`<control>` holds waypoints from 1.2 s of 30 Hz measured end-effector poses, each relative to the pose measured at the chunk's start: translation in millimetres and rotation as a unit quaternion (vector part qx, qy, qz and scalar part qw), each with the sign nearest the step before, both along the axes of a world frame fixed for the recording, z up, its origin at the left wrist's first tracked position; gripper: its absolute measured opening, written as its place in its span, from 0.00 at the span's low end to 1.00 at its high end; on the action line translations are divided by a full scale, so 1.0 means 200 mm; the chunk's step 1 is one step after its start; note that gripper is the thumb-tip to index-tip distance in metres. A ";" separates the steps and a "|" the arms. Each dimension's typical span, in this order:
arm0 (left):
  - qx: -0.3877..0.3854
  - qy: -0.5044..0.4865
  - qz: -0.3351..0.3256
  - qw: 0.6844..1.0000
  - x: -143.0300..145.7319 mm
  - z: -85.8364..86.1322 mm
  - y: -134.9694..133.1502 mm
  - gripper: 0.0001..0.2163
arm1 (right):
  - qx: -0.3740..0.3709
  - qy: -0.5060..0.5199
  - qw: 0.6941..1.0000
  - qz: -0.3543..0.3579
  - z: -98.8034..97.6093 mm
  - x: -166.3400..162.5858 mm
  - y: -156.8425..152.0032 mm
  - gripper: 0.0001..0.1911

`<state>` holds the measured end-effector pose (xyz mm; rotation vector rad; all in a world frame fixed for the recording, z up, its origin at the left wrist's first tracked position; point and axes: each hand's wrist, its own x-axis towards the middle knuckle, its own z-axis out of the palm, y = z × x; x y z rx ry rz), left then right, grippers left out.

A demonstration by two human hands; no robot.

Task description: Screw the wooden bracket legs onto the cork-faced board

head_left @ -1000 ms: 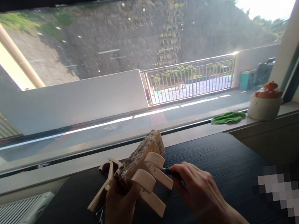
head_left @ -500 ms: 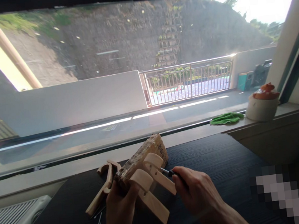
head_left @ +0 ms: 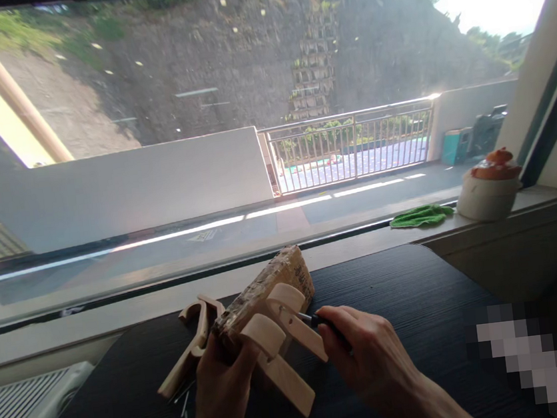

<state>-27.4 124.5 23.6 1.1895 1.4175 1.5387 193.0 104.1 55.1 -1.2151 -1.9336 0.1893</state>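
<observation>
My left hand is closed around the near left end of a rough wooden block with a bark-like top and dark markings on its end. Two pale curved wooden hooks, a front one and a rear one, sit against the block's near side. A black-handled screwdriver is gripped in my right hand. Its metal shaft reaches the rear hook near a small hole; the exact tip contact is hard to see. Left of the block lie more wooden hooks.
Several screws lie beside my left wrist on the dark table. Beyond it runs a window sill with a green cloth and a white pot with an orange top. A white slatted radiator stands at left.
The whole view has shifted slightly. My right hand has turned a little on the screwdriver, while my left hand, the block and the hooks keep nearly the same places.
</observation>
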 end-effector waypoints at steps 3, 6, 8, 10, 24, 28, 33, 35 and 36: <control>-0.005 0.021 0.007 1.000 0.00 0.01 0.00 0.20 | 0.006 -0.017 1.000 -0.004 0.01 0.00 0.00 0.10; -0.009 0.024 -0.002 1.000 0.01 0.04 -0.01 0.21 | 0.016 -0.034 0.999 -0.008 0.01 0.00 -0.01 0.10; -0.011 0.023 -0.003 1.000 0.01 0.05 -0.01 0.20 | 0.023 -0.035 0.999 -0.008 0.01 -0.01 -0.01 0.11; -0.009 0.027 0.004 1.000 0.01 0.05 -0.01 0.19 | 0.023 -0.035 0.999 -0.006 0.01 -0.01 -0.01 0.10; 0.001 0.022 0.022 1.000 0.05 0.09 -0.02 0.20 | 0.085 -0.097 0.991 -0.022 0.02 0.00 -0.01 0.11; -0.009 0.043 0.045 0.998 0.11 0.18 -0.04 0.23 | 0.071 -0.091 0.992 -0.041 0.01 -0.02 -0.01 0.12; -0.012 0.061 0.019 0.998 0.08 0.14 -0.03 0.19 | -0.017 -0.004 1.000 -0.007 0.02 0.00 -0.01 0.14; -0.010 0.060 0.007 0.998 0.05 0.10 -0.02 0.18 | -0.038 0.020 0.999 -0.005 0.03 0.01 -0.02 0.13; -0.009 0.059 0.004 0.998 0.04 0.09 -0.01 0.18 | -0.038 0.021 0.999 -0.007 0.03 0.01 -0.02 0.11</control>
